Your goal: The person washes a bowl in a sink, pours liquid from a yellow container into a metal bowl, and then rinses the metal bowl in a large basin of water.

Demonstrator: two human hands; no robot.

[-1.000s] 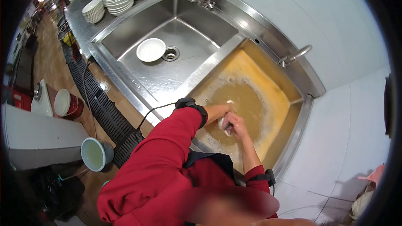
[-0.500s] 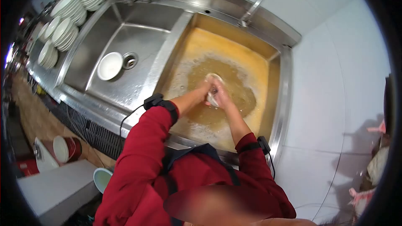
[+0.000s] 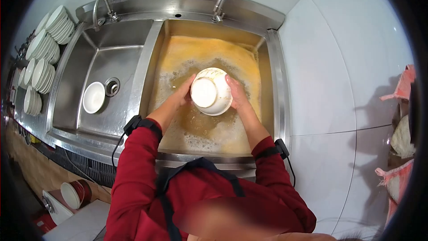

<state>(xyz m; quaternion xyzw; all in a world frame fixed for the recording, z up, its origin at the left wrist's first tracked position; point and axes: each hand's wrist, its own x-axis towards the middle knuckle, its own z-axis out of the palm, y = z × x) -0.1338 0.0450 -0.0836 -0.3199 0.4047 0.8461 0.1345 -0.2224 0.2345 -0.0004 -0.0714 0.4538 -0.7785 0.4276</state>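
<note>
A white bowl [image 3: 211, 91] is held between my two hands over the right sink basin, its round foot turned up toward me. Brownish marks run along its far side. My left hand [image 3: 185, 90] grips the bowl's left side, and my right hand [image 3: 237, 93] grips the right side; the fingertips of both are partly hidden behind it. Below lies cloudy yellow-brown water [image 3: 205, 47] with foam, filling much of the basin. In the left basin a second white bowl [image 3: 94, 97] rests with its opening up, beside the drain [image 3: 112, 87].
Stacks of white dishes [image 3: 43, 47] stand on the counter left of the sink. Two faucets, a left one [image 3: 100, 11] and a right one [image 3: 220, 2], rise along the back edge. A metal divider [image 3: 149, 62] separates the basins. At lower left stands a red bucket [image 3: 82, 192].
The white bowl has come up out of the water, now held bottom-up between my hands, which have moved apart to its sides. The camera view has shifted.
</note>
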